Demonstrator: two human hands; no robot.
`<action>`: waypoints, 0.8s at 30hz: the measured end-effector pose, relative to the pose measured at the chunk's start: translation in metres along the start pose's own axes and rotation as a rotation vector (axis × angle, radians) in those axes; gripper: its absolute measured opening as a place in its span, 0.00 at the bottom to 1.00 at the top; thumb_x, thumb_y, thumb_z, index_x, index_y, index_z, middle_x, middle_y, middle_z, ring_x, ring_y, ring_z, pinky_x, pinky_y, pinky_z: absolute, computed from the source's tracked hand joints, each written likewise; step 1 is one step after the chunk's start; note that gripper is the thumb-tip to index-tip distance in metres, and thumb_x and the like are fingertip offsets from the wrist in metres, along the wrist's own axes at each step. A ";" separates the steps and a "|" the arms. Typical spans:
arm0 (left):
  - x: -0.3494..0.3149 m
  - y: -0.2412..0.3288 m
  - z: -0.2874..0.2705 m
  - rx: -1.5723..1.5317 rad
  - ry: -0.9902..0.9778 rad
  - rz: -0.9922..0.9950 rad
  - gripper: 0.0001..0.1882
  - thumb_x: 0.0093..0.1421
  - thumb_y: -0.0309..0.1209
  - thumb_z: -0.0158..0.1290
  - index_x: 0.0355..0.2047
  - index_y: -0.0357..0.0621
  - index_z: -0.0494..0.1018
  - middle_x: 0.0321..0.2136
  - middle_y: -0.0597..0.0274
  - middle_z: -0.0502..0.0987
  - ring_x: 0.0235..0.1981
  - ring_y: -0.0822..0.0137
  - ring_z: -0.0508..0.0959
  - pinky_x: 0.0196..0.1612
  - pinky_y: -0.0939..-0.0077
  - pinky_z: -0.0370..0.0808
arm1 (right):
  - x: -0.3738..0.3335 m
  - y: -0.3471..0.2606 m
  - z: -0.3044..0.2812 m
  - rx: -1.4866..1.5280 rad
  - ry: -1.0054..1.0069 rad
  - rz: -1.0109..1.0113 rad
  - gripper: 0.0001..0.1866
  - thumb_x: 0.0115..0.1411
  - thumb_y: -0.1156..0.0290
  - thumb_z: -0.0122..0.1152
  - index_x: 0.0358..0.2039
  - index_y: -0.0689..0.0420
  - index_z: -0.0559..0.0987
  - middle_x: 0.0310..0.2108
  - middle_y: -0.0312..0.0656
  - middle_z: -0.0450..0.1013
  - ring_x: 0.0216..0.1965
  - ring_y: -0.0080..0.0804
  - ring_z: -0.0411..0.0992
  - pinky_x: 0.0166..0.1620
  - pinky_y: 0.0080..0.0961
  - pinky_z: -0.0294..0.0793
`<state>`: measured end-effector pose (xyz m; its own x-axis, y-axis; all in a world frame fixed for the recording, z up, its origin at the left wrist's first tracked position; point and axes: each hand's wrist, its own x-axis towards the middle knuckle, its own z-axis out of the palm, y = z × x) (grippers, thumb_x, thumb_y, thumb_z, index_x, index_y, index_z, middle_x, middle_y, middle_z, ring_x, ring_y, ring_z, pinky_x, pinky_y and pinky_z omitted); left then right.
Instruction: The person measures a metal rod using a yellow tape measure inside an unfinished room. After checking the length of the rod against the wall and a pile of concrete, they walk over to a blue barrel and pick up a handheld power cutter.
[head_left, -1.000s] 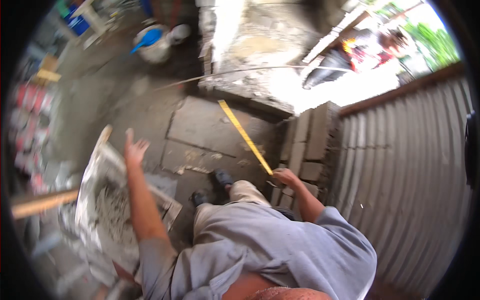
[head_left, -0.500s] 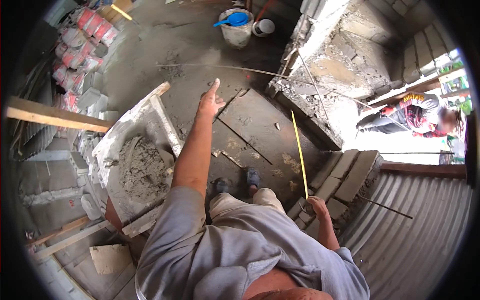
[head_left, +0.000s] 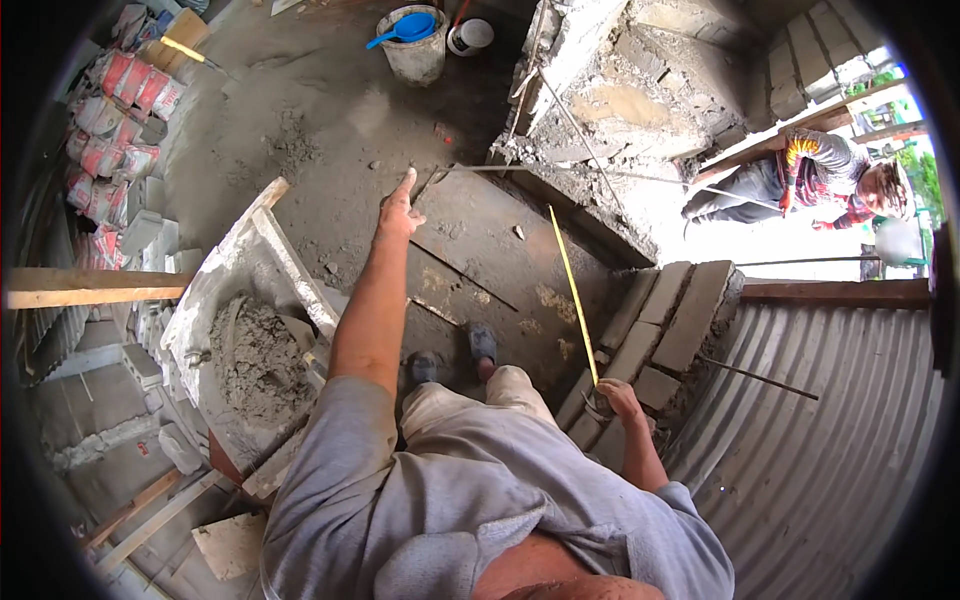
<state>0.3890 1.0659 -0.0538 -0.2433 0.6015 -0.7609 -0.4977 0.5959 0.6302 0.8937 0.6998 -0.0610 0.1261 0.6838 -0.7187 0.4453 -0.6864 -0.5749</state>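
Note:
My left arm reaches forward over the concrete floor. My left hand (head_left: 400,212) holds nothing; its index finger is stretched out and the thumb stands apart. Low on the right, my right hand (head_left: 622,400) is closed around a tape measure, whose case is mostly hidden by the fingers. Its yellow blade (head_left: 573,290) runs out forward toward a low concrete edge. A thin metal rod (head_left: 490,168) lies across the space beyond my left hand and stretches right toward another person (head_left: 830,180), whose gloved hand is at its far end.
A board with wet mortar (head_left: 262,365) stands at my left. Concrete blocks (head_left: 690,320) rise beside my right hand, next to corrugated sheeting (head_left: 790,430). Ahead stand a bucket (head_left: 415,60) with a blue dipper (head_left: 412,28) and a white pail (head_left: 470,37). Cement bags (head_left: 140,85) are stacked far left.
The rod has slid right, its near end now just beyond my left hand. My view has shifted slightly right. My left hand stays outstretched; my right still holds the tape measure.

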 end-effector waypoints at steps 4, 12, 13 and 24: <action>0.004 -0.019 0.003 -0.027 -0.018 -0.076 0.64 0.43 0.58 0.67 0.70 0.51 0.39 0.67 0.31 0.39 0.65 0.30 0.49 0.62 0.36 0.54 | -0.001 0.002 0.005 0.058 -0.009 0.109 0.20 0.53 0.63 0.60 0.43 0.63 0.81 0.39 0.43 0.79 0.41 0.30 0.75 0.45 0.24 0.72; 0.012 -0.029 0.015 -0.098 -0.173 -0.074 0.61 0.47 0.56 0.65 0.70 0.53 0.38 0.66 0.30 0.39 0.66 0.32 0.47 0.64 0.40 0.54 | 0.001 -0.006 -0.008 -0.041 0.022 -0.030 0.20 0.54 0.63 0.60 0.44 0.62 0.81 0.39 0.43 0.78 0.38 0.29 0.74 0.42 0.23 0.71; 0.010 -0.027 0.016 -0.097 -0.187 -0.063 0.61 0.47 0.56 0.65 0.70 0.53 0.38 0.66 0.30 0.40 0.66 0.32 0.48 0.64 0.40 0.54 | 0.002 -0.008 -0.009 -0.023 0.020 -0.012 0.20 0.55 0.63 0.59 0.44 0.62 0.81 0.39 0.43 0.78 0.38 0.29 0.74 0.43 0.24 0.71; 0.000 -0.007 0.034 -0.107 -0.236 0.003 0.59 0.49 0.56 0.64 0.70 0.51 0.40 0.65 0.33 0.47 0.64 0.34 0.54 0.63 0.41 0.58 | 0.006 -0.018 -0.002 -0.022 -0.013 0.074 0.20 0.54 0.62 0.61 0.45 0.60 0.81 0.38 0.40 0.79 0.38 0.25 0.73 0.43 0.21 0.71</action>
<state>0.4211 1.0801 -0.0525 -0.0505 0.7184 -0.6938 -0.5856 0.5414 0.6032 0.8888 0.7169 -0.0545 0.1480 0.6277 -0.7643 0.4543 -0.7296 -0.5112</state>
